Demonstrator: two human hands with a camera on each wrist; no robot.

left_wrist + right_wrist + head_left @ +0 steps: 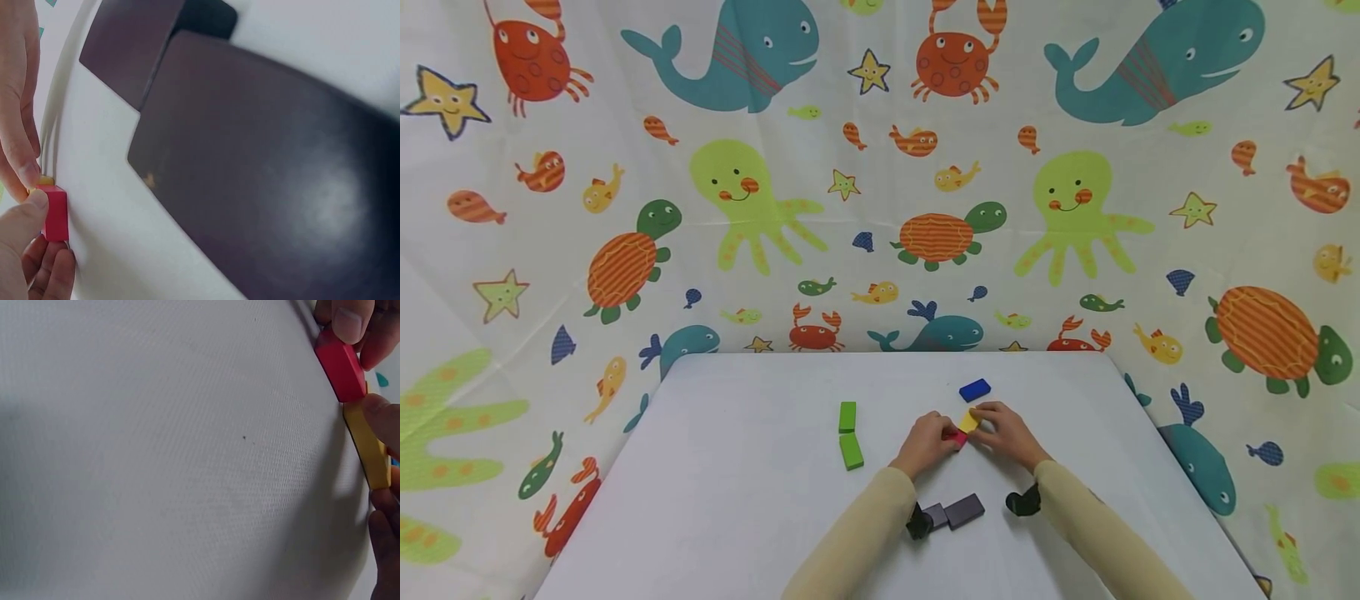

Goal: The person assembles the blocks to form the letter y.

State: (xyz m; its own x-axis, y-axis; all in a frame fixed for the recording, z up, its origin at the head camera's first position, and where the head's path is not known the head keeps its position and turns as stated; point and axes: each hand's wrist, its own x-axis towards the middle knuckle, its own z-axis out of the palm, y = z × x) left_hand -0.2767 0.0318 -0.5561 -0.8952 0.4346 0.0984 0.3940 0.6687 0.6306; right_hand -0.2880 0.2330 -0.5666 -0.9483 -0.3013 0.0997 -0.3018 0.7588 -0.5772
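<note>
My left hand (927,444) pinches a red block (959,439) between thumb and fingers, low over the white table. Against one end of it lies a yellow block (970,421), which my right hand (1009,435) grips from the other side. In the right wrist view the red block (341,365) and the yellow block (367,442) meet end to end at a slight angle. The left wrist view shows the thumb on the red block (57,214), with the yellow one mostly hidden behind it.
Beyond the hands lies a blue block (975,390). Two green blocks (847,417) sit end to end on the left. Nearer the front, a dark grey block (965,512) touches another grey block (935,517), partly covered by the left wrist camera. A sea-animal cloth (865,167) hangs behind the table (722,483).
</note>
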